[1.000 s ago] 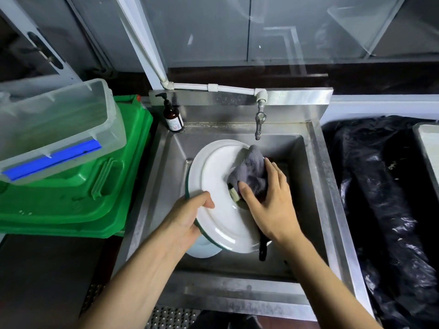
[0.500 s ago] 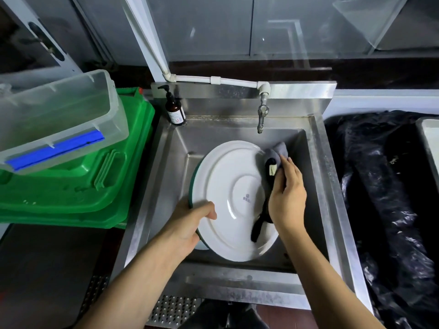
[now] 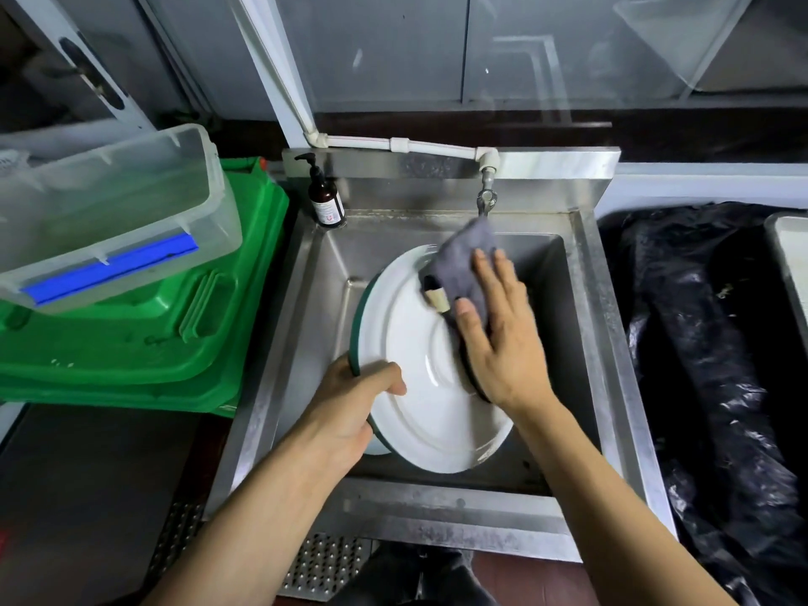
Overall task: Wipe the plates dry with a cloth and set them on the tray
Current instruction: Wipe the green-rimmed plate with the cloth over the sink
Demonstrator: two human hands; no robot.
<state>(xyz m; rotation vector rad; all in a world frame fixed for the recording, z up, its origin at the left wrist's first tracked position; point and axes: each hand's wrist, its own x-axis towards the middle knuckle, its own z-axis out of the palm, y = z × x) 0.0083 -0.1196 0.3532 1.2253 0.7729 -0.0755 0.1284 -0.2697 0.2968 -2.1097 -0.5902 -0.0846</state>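
Note:
A white plate (image 3: 419, 378) with a green rim is held tilted over the steel sink (image 3: 315, 299), its underside facing me. My left hand (image 3: 354, 400) grips its left edge, thumb on the white underside. My right hand (image 3: 498, 338) lies flat with fingers spread, pressing a grey cloth (image 3: 459, 264) against the plate's upper right part. The cloth's top corner sticks up past the rim toward the tap (image 3: 485, 199). A second white dish (image 3: 380, 446) shows partly below my left hand in the basin.
A brown pump bottle (image 3: 325, 203) stands at the sink's back left corner. Green crates (image 3: 144, 334) with a clear plastic tub (image 3: 109, 212) on top sit to the left. Black plastic sheeting (image 3: 717, 365) covers the right side, with a grey tray edge (image 3: 787, 251) at far right.
My right hand has opened flat and slid the cloth from the plate's right edge up to its upper right. My left hand keeps the same grip; the plate has tilted slightly.

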